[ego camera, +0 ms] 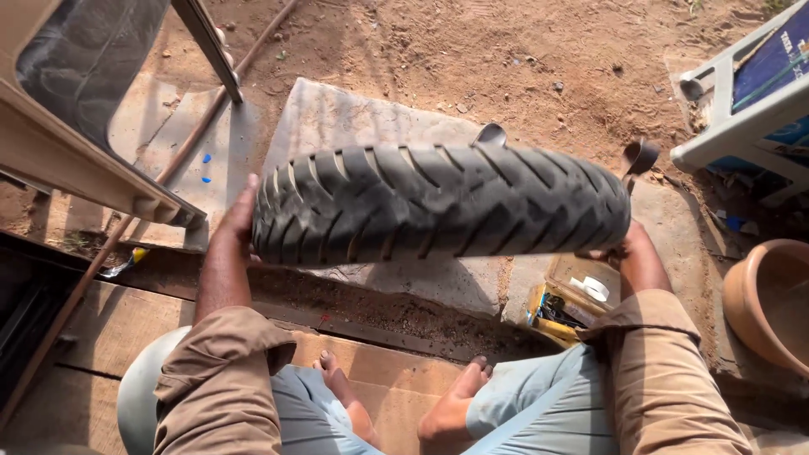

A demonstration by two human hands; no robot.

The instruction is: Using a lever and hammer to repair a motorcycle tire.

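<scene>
motorcycle tyre [438, 202] is held up sideways over a flat stone slab [354, 118] and sandy ground | left hand [240, 221] is pressed flat on one end, right hand [628, 244] is wrapped round the other | small yellow toolbox [565, 303] sits just below the right wrist | clay pot [771, 299] off right

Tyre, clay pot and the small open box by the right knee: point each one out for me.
tyre [438, 202], head view, middle of the tread facing the camera.
clay pot [742, 291], head view, left outer wall below the rim.
open box [566, 295], head view, bare part of its inside.
</scene>
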